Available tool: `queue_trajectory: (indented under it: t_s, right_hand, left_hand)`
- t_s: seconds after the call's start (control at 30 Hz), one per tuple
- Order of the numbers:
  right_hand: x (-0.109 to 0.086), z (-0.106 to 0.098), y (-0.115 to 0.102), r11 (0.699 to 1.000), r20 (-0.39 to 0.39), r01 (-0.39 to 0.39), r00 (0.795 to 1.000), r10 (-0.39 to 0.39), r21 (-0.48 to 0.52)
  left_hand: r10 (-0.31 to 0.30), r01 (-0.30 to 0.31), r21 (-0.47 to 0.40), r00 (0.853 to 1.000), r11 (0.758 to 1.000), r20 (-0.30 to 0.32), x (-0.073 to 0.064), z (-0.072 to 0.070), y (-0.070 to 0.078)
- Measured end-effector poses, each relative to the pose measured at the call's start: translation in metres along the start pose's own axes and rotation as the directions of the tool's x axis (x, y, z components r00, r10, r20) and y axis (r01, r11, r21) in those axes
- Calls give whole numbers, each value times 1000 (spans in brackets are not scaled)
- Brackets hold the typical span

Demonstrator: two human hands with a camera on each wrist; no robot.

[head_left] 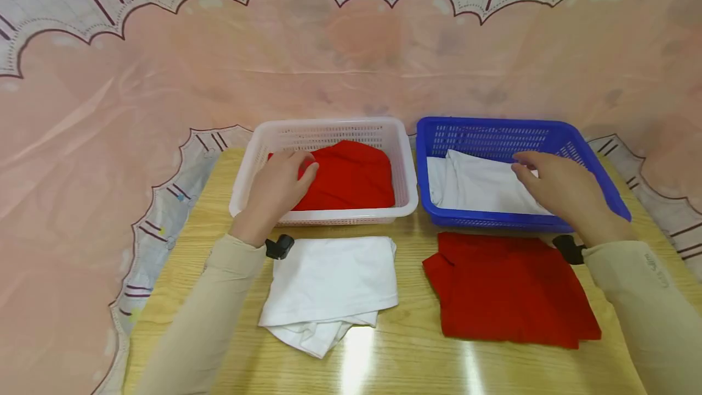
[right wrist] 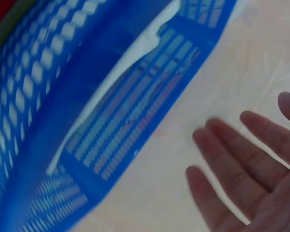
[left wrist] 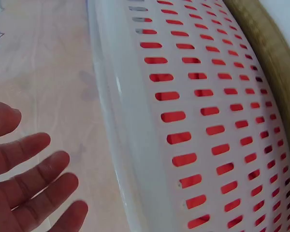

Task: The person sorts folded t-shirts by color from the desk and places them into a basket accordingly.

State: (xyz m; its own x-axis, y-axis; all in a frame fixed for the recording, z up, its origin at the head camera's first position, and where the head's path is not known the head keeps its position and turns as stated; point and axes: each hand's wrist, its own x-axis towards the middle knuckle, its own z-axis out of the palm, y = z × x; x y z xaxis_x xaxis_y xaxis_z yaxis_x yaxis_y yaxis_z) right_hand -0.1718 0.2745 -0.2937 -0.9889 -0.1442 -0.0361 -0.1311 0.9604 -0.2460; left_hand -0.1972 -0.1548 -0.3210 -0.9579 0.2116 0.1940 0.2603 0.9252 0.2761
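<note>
My left hand point(head_left: 281, 178) hovers over the left part of a white plastic basket point(head_left: 408, 185), fingers loosely bent with nothing between them. A folded red cloth point(head_left: 351, 175) lies inside that basket, partly covered by the hand in the head view. Over the right part of a blue plastic basket point(head_left: 493, 219) is my right hand point(head_left: 567, 191), its fingers relaxed and holding nothing. Folded white cloth point(head_left: 482, 185) lies in the blue basket. Both wrist views show spread fingers, with the white basket's slotted wall point(left wrist: 203, 130) and the blue basket's rim point(right wrist: 183, 96) beside them.
In front of the white basket, a folded white cloth point(head_left: 334, 279) lies on the wooden table point(head_left: 411, 358). A folded red cloth point(head_left: 510, 291) lies before the blue basket. The baskets stand side by side near a pink patterned sheet point(head_left: 351, 66) at the back.
</note>
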Motion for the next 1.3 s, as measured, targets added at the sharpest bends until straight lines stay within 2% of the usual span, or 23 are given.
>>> queue_trajectory:
  t_s: [0.1, 0.2, 0.3, 0.4, 0.53, 0.63, 0.73, 0.83, 0.9, 1.0, 1.07, 1.13, 1.3]
  right_hand:
    - [-5, 6, -7, 994, -94, 42, 995, -33, 98]
    - [-10, 15, -16, 978, -154, 68, 987, -37, 198]
    - [-14, 23, -27, 956, -177, 78, 984, -28, 283]
    - [-16, 30, -38, 927, -176, 83, 984, -19, 367]
    - [-19, 40, -50, 883, -177, 112, 984, -33, 457]
    - [-22, 50, -56, 847, -154, 153, 984, -85, 509]
    - [-25, 58, -63, 797, -84, 180, 983, -161, 577]
    - [-27, 65, -68, 732, -33, 193, 973, -228, 653]
    - [-28, 68, -71, 673, -36, 207, 965, -259, 710]
    - [-27, 73, -76, 575, -75, 232, 956, -284, 784]
    - [-27, 75, -79, 537, -91, 240, 953, -290, 809]
    - [-27, 78, -81, 535, -86, 238, 952, -294, 810]
    - [-25, 83, -89, 579, -36, 223, 948, -317, 784]
  left_hand:
    - [-25, 22, -89, 999, 996, -38, -11, -2, 0]
    - [-43, 38, -207, 999, 978, -19, -24, -4, -1]
    - [-62, 65, -340, 998, 938, 20, -35, -7, -4]
    - [-99, 117, -453, 993, 884, 64, -46, -9, -9]
    - [-153, 199, -503, 979, 841, 133, -65, -11, -17]
    - [-176, 249, -511, 966, 823, 187, -80, -11, -22]
    - [-173, 266, -525, 960, 808, 221, -90, -13, -26]
    - [-138, 250, -530, 960, 810, 243, -97, -17, -28]
    - [-127, 247, -508, 957, 825, 259, -101, -20, -29]
    - [-142, 272, -487, 947, 830, 287, -106, -23, -34]
    - [-167, 300, -477, 938, 826, 303, -108, -24, -37]
    - [-172, 316, -490, 933, 812, 316, -109, -22, -40]
    - [-144, 328, -516, 920, 791, 364, -107, -18, -47]
